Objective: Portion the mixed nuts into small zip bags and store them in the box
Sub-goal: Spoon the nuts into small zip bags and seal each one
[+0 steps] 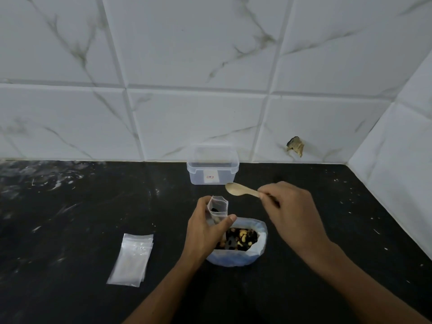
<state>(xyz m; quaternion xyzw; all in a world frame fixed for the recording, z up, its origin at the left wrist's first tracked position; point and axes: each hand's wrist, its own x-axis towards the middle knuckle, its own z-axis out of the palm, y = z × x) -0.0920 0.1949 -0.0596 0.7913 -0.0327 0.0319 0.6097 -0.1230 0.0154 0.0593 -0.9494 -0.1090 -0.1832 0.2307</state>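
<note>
Black counter [70, 206], scuffed and dusted with pale specks, backed by white marble-veined wall tiles [187, 54] that turn a corner at the right.

Nearest, low on the left: a flat stack of empty small zip bags [132, 259], lying well apart from both hands. Just right of centre: a wide plastic bag of mixed nuts [236, 256], mouth rolled open, with cashews and dark pieces showing inside [243, 237]. Partly covering its left edge: the left hand [205, 230], fingers and thumb curled round one small zip bag [217, 208], held upright with its mouth open and something dark inside, directly above the left rim of the nut bag. Opposite, up and to the right: the right hand [292, 213], fingers pinching the handle of a pale wooden spoon [240, 190], bowl pointing left, raised a little above and just beside the open mouth of the held bag, not touching it. Spoon bowl apparently empty, though hard to tell.

Further back, against the wall: a clear plastic box [212, 169], lidless, with a small label on its front, standing just beyond the spoon bowl. Contents not discernible through the walls. On the wall to the right of the box: a chipped, brownish hole in a tile [295, 146].
</note>
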